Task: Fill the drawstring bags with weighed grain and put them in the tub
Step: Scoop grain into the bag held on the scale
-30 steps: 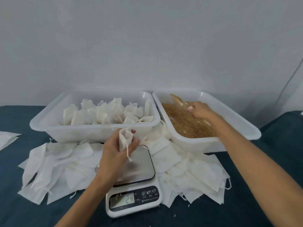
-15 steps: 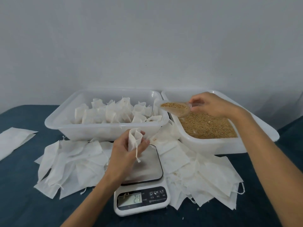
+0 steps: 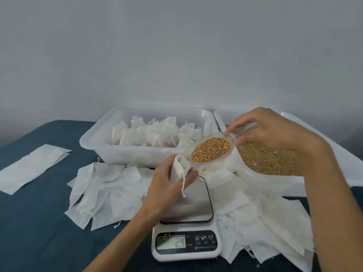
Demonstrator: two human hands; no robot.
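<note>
Mid-batch: tub (image 3: pixel 102 143) already approx. half full of filled bags, many empties (image 3: pixel 110 185) left. Left hand (image 3: pixel 169 185) grips open bag (image 3: pixel 177 169) over scale (image 3: pixel 186 246) — right hand (image 3: pixel 275 132) pinches grain scoop (image 3: pixel 210 150), not yet poured.

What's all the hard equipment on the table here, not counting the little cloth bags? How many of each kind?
White plastic tubs: 2, one holding filled bags, one holding grain
Digital scale: 1
Clear scoop of grain: 1
Total: 4
</note>
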